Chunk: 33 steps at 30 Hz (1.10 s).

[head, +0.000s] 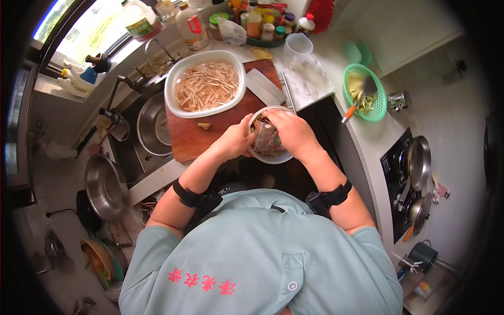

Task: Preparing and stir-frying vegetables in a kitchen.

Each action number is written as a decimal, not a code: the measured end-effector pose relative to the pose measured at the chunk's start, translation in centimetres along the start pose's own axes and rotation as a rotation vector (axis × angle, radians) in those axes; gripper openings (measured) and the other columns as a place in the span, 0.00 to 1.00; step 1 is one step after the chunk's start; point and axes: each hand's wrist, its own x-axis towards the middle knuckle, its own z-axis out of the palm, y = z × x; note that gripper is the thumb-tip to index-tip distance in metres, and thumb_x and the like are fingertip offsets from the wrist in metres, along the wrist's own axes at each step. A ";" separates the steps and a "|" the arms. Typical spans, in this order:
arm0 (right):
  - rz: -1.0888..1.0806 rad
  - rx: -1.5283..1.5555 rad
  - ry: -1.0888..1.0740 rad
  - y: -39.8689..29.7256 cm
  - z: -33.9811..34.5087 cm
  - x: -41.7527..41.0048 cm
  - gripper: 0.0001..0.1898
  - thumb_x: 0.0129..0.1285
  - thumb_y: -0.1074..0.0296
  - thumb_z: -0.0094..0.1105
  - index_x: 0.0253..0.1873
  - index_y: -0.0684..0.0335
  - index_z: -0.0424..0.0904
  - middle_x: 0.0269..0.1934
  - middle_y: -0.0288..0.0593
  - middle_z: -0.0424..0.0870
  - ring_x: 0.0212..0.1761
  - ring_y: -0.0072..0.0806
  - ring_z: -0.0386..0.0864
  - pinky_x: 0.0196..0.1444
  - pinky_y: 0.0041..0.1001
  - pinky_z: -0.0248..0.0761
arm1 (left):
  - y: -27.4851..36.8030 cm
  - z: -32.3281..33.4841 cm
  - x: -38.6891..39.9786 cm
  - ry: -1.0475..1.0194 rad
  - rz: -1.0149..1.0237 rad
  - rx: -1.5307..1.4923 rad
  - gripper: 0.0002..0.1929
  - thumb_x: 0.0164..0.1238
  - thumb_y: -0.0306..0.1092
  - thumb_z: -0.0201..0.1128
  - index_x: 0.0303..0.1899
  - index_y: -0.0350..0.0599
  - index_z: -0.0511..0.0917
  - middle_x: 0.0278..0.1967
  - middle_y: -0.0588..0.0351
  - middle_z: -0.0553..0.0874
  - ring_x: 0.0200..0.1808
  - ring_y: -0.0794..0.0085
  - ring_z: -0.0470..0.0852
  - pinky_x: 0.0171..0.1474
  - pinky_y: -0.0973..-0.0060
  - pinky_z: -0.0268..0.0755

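My left hand (236, 138) grips the left rim of a round translucent plastic tub (273, 158), held between my body and the counter. Inside the tub are clear plastic packets (267, 136) with brownish, dried-looking contents. My right hand (289, 128) reaches over the tub's right side, its fingertips inside the opening; whether they pinch anything is hidden. Beyond them, a white plastic basin (170, 92) of thin, pale cut strips (206, 86) in liquid stands on a reddish wooden chopping board (189, 138). A cleaver (264, 88) lies at the board's right, and a small yellowish piece (204, 126) lies near the basin.
A sink with a steel bowl (142, 130) is at left. Bottles and jars (267, 31) stand behind, near a clear plastic jug (298, 49). To the right are a green colander (381, 106) with pale pieces and an orange-handled tool, then a hob with pans (419, 163). A large steel basin (103, 187) sits lower left.
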 end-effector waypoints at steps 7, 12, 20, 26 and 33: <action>0.179 -0.044 -0.037 2.5 -2.5 -7.2 0.13 0.61 0.72 0.56 0.51 0.63 0.80 0.49 0.46 0.81 0.49 0.42 0.81 0.49 0.36 0.78 | 2.2 6.8 0.1 -0.046 0.044 0.097 0.33 0.68 0.29 0.51 0.72 0.33 0.51 0.46 0.34 0.83 0.37 0.58 0.88 0.37 0.68 0.84; 0.201 -0.100 0.112 2.6 -3.9 -9.4 0.09 0.61 0.68 0.59 0.45 0.58 0.83 0.39 0.42 0.83 0.40 0.39 0.83 0.40 0.36 0.78 | 3.3 10.4 -0.3 -0.059 0.062 0.100 0.32 0.68 0.29 0.50 0.72 0.32 0.52 0.46 0.33 0.83 0.35 0.58 0.89 0.37 0.68 0.84; 0.273 -0.145 0.150 2.9 -4.0 -10.9 0.07 0.59 0.64 0.63 0.43 0.51 0.84 0.30 0.37 0.84 0.32 0.36 0.83 0.33 0.34 0.76 | 4.3 12.7 -0.7 -0.076 0.001 0.157 0.32 0.68 0.27 0.49 0.73 0.39 0.53 0.46 0.39 0.83 0.38 0.60 0.89 0.39 0.68 0.86; 0.357 0.125 0.205 2.3 -5.0 -11.1 0.06 0.54 0.70 0.68 0.36 0.60 0.80 0.32 0.41 0.83 0.30 0.35 0.82 0.32 0.31 0.75 | 3.7 11.8 0.0 -0.047 0.081 0.235 0.32 0.67 0.29 0.51 0.71 0.32 0.52 0.42 0.32 0.84 0.33 0.57 0.89 0.36 0.67 0.84; 0.558 0.557 0.335 2.6 -4.8 -10.2 0.05 0.59 0.81 0.57 0.39 0.66 0.74 0.37 0.45 0.83 0.35 0.31 0.86 0.35 0.27 0.81 | 4.2 9.3 1.5 -0.092 0.005 0.177 0.33 0.68 0.30 0.50 0.72 0.34 0.51 0.44 0.33 0.84 0.33 0.58 0.89 0.36 0.67 0.84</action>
